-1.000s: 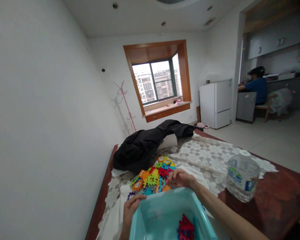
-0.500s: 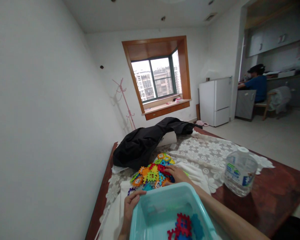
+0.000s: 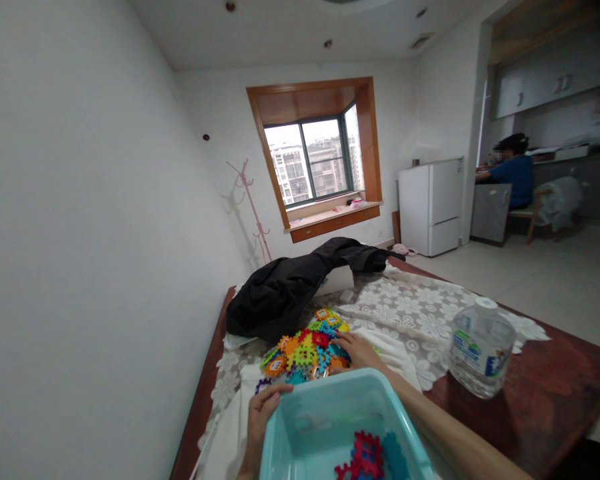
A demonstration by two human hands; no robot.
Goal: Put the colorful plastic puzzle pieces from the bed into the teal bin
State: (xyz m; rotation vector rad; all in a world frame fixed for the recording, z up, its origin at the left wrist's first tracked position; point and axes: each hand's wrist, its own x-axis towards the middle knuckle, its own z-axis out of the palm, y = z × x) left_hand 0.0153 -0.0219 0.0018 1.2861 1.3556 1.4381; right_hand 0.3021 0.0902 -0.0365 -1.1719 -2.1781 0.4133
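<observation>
Table (image 3: pixel 555 393): right hand (image 3: pixel 359 351) on blocks (image 3: pixel 307 353).

The left hand (image 3: pixel 261 408) is low and near the body with its fingers curled over and gripping, while the right arm reaches out long and bare, and the right hand (image 3: pixel 359 351) lies palm down with its fingers spread a little.

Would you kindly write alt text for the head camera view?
A person's right hand rests on a pile of colourful plastic tiles while the left hand grips the rim of a turquoise tub. A water bottle and black jacket lie on the table.
</observation>
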